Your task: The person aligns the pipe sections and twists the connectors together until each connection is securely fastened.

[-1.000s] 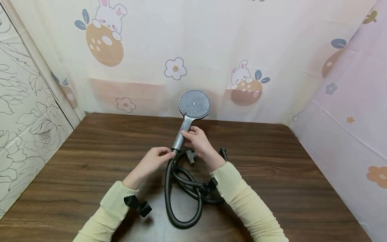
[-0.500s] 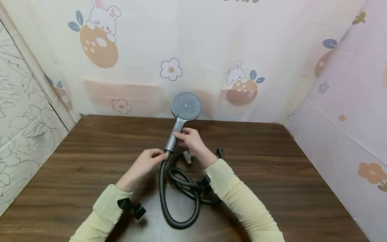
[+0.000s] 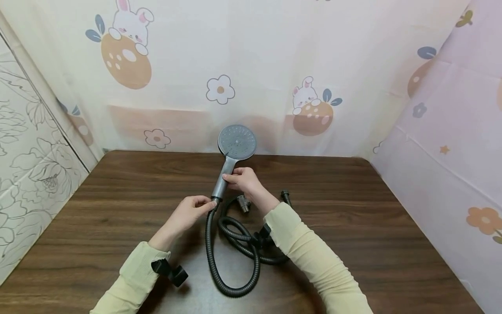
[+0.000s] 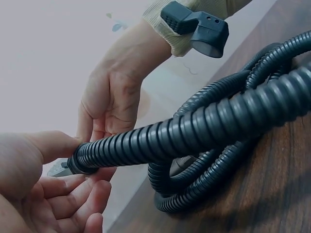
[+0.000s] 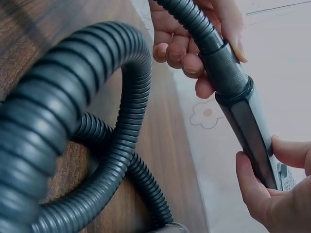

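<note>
The shower head (image 3: pixel 237 142) is above the table (image 3: pixel 117 196). The right hand (image 3: pixel 247 181) pinches its handle (image 3: pixel 222 182); the left hand (image 3: pixel 188 213) pinches the collar (image 5: pixel 223 70) at its foot. The hose (image 3: pixel 209 244) loops on the shower head's near side; a fitting (image 3: pixel 244 203) lies right of its foot.

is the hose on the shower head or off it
On: in the right wrist view, the end fitting of the hose meets the handle of the shower head with no gap showing. How tight, I cannot tell.
</note>
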`<state>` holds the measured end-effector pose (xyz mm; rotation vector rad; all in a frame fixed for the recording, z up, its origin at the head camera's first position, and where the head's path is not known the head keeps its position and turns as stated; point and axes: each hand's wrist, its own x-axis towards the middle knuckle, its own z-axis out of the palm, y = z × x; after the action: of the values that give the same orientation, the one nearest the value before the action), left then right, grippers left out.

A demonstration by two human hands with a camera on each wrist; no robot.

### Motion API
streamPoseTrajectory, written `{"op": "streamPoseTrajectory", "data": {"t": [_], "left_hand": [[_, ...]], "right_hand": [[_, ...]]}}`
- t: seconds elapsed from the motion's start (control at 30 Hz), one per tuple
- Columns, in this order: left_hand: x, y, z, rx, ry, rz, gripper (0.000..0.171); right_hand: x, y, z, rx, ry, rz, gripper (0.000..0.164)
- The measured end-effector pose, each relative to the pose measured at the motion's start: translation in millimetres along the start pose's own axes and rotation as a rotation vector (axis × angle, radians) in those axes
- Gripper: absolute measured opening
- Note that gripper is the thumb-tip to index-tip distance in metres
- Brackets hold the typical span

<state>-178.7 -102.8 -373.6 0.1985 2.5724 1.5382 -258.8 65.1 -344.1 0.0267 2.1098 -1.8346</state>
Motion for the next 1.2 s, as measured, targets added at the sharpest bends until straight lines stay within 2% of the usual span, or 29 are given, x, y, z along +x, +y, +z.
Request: {"op": "streamPoseTrajectory", "data": {"t": [0.33, 0.47, 0.73, 1.2], "left_hand": [[3.3, -10.6, -0.7, -0.054, -0.010, -0.036, 0.027], [4.7, -13.2, -2.0, -0.059, -0.015, -0.066, 0.028], [5.5, -14.9, -4.9, -0.070, -0.057, -0.078, 0.030], [6.3, -17.1, -0.5, -0.072, -0.054, -0.110, 0.034]], "right_hand": [[10, 2, 3, -0.035, -0.004, 0.085, 0.053], [15, 1, 4, -0.039, -0.019, 0.093, 0.052], [19, 3, 4, -0.046, -0.039, 0.105, 0.051], [25, 14, 5, -0.073, -0.037, 0.131, 0.048]]}}
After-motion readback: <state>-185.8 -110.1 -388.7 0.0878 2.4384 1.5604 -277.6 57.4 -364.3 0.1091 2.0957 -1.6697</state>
